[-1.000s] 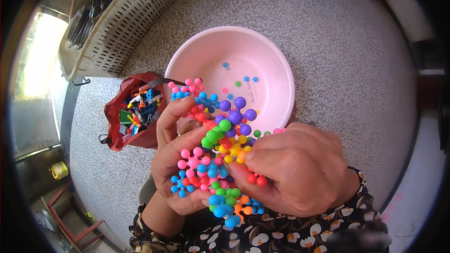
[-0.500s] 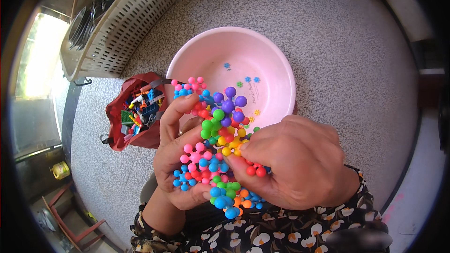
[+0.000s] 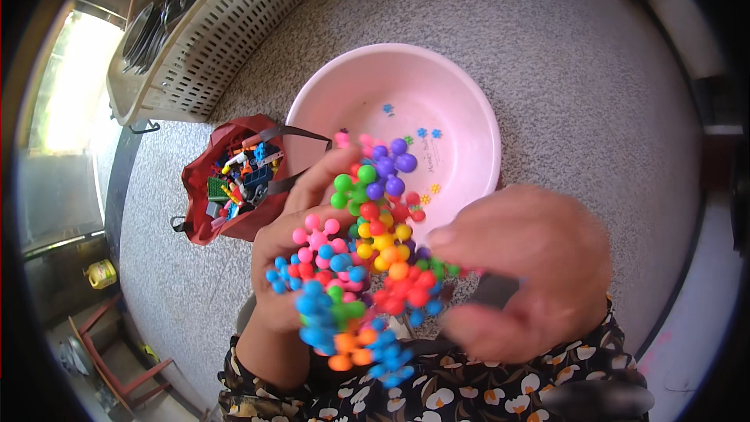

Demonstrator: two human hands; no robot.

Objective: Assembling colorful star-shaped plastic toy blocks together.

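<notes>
My left hand [image 3: 291,266] holds a large cluster of interlocking knobbly plastic pieces [image 3: 361,258] in pink, blue, green, purple, red, yellow and orange. The cluster hangs over the near rim of a pink plastic basin [image 3: 469,121]. My right hand [image 3: 519,270], blurred, is at the cluster's right side with its fingers on the red and green pieces. A few small loose pieces [image 3: 426,134] lie inside the basin.
A red bag [image 3: 205,180] filled with mixed toy bricks sits left of the basin on a speckled grey floor. A cream slatted basket [image 3: 207,27] with dark utensils stands at the back left. A small yellow container [image 3: 100,273] is at the far left.
The cluster has been turned and lifted slightly toward me. My right hand has shifted right and is now blurred.
</notes>
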